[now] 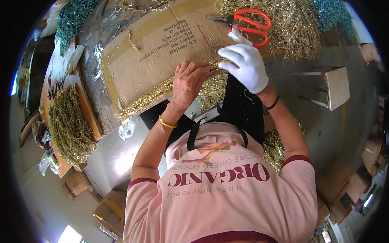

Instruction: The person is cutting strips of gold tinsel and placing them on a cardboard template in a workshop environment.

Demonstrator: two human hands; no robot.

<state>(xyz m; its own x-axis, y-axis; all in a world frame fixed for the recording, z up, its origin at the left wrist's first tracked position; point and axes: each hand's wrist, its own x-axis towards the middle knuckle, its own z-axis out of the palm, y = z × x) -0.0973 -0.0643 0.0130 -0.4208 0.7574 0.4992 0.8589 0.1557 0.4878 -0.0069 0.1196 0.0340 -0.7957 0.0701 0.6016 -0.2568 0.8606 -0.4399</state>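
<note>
Head view: bare left hand (189,81) and white-gloved right hand (246,65) fingers clamp the gold glittery tinsel strand (162,92) on the cardboard-covered desk (133,69); uneven pulling could snap it.

Workshop interior. A worn table (91,87) stands on a smooth grey floor (117,158) that reflects overhead light. A small wooden stool (334,87) sits at right. Cardboard boxes (109,210) are stacked at lower left, more boxes (370,156) at right. A bright patch of light (69,235) marks the lower left edge.

Scissors (247,24) on cardboard (162,52) — behind hands
</note>
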